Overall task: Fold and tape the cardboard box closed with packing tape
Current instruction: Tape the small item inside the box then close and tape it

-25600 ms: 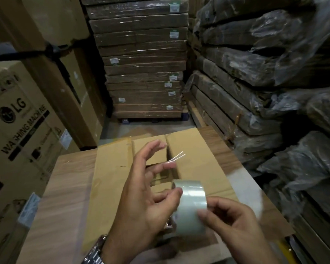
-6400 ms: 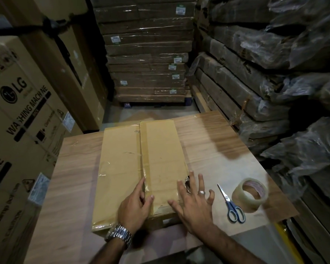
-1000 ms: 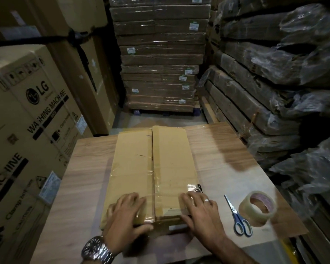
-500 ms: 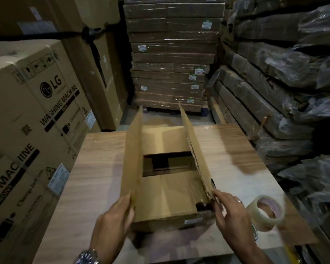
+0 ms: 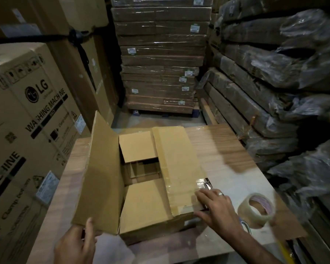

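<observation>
A brown cardboard box (image 5: pixel 147 212) sits on a wooden table (image 5: pixel 227 159). Its left long flap (image 5: pixel 101 174) stands up, and my left hand (image 5: pixel 76 244) grips that flap's near corner. The right long flap (image 5: pixel 177 164) lies down flat over the box, with clear tape on its near end, and my right hand (image 5: pixel 215 208) presses on that corner with straight fingers. The two short inner flaps are folded in, with a dark gap between them. A roll of clear packing tape (image 5: pixel 257 210) stands to the right of my right hand.
Scissors (image 5: pixel 245 226) lie partly hidden behind my right wrist. Large LG washing machine cartons (image 5: pixel 27 115) stand close on the left. A pallet of flat wrapped cartons (image 5: pixel 160 63) is ahead, and plastic-wrapped stacks (image 5: pixel 284 82) fill the right.
The box was closed a second ago, then both long flaps stood up. Now the right flap has been pushed down flat, and the left flap stays raised.
</observation>
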Available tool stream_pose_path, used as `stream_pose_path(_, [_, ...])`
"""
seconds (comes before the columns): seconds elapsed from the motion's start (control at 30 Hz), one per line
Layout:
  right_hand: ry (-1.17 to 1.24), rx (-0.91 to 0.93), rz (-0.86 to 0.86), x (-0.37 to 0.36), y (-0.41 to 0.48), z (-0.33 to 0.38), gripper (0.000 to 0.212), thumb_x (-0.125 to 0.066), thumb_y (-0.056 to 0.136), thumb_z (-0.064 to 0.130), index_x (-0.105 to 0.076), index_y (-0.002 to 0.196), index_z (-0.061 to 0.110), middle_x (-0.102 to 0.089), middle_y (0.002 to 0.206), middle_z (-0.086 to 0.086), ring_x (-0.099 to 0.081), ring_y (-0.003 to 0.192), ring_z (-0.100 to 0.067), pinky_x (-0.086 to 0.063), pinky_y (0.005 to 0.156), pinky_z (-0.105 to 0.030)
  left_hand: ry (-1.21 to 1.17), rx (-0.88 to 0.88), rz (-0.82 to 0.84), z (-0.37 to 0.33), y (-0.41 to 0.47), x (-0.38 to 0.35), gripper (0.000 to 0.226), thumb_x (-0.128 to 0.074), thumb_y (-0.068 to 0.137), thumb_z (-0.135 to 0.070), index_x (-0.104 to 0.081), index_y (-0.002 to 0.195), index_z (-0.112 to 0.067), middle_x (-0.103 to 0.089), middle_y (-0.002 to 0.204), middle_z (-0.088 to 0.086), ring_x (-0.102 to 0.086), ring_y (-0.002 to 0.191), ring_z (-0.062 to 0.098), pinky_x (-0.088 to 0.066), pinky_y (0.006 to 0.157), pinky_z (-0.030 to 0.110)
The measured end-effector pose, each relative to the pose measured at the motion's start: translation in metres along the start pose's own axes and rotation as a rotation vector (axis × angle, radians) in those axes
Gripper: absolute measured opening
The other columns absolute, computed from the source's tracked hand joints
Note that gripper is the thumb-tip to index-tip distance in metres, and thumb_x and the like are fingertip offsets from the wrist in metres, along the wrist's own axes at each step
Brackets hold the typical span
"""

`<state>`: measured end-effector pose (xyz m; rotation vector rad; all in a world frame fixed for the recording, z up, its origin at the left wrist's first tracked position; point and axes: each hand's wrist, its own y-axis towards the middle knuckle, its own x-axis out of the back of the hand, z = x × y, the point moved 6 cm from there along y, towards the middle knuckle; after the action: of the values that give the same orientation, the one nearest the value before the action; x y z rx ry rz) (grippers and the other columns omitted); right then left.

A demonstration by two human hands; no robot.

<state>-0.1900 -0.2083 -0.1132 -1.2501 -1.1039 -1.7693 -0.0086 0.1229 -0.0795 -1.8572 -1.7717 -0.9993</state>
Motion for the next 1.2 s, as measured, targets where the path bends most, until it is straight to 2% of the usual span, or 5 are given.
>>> stream_pose_path(0.27, [0.106,0.037,-0.240,0.010,-0.005,0.000,0.037,-0.044,0.093,0.040,-0.067,0.109,0.014,-0.070,0.102,0.002,-0.061,0.082,-0.019,-0.046,0.070,-0.030,0.074,0.005,0.042,0.004,0.016,0.006,0.040,-0.060,0.092,-0.024,-0.068,0.056,-0.008,-0.069,0.057,0.011,-0.067,0.063,0.032,-0.049,0.060,0.036])
stream_pose_path(0.47, [0.583,-0.650,-0.447,0.018,-0.026,-0.047,0.037,-0.056,0.093,0.023,-0.050,0.057,0.014,-0.054,0.051,0.000,-0.051,0.050,-0.010,-0.039,0.054,-0.032,-0.001,-0.048,0.002,0.007,0.012,0.010,0.050,-0.038,0.081,-0.055,-0.065,0.056,-0.022,-0.065,0.049,-0.003,-0.059,0.049,0.010,-0.049,0.053,0.028])
stream_pose_path(0.67, [1.119,-1.078,-0.409,-0.011,-0.040,-0.085,0.032,-0.053,0.097,0.011,-0.058,0.070,-0.005,-0.060,0.064,-0.024,-0.064,0.062,-0.028,-0.051,0.046,-0.024,-0.075,-0.093,0.040,0.001,0.014,0.015,0.040,-0.027,0.082,-0.065,-0.059,0.073,-0.041,-0.064,0.048,-0.010,-0.061,0.061,0.000,-0.047,0.051,0.026])
stream_pose_path(0.93, [1.380,-1.274,-0.298,-0.024,-0.046,-0.078,0.026,-0.050,0.099,0.016,-0.053,0.077,0.001,-0.054,0.067,-0.016,-0.060,0.045,-0.019,-0.044,0.034,-0.020,-0.144,0.133,0.010,0.003,0.008,0.024,0.041,-0.032,0.075,-0.067,-0.060,0.061,-0.040,-0.063,0.055,-0.031,-0.063,0.048,0.003,-0.046,0.037,0.031])
stream_pose_path(1.2, [1.482,-1.192,0.236,-0.014,-0.023,-0.016,0.044,-0.052,0.096,0.039,-0.062,0.074,0.003,-0.062,0.056,-0.012,-0.050,0.035,-0.013,-0.037,0.034,-0.017,-0.106,0.145,0.003,0.003,0.006,0.019,0.032,-0.041,0.083,-0.052,-0.057,0.058,-0.041,-0.063,0.054,-0.030,-0.062,0.055,0.001,-0.049,0.050,0.029])
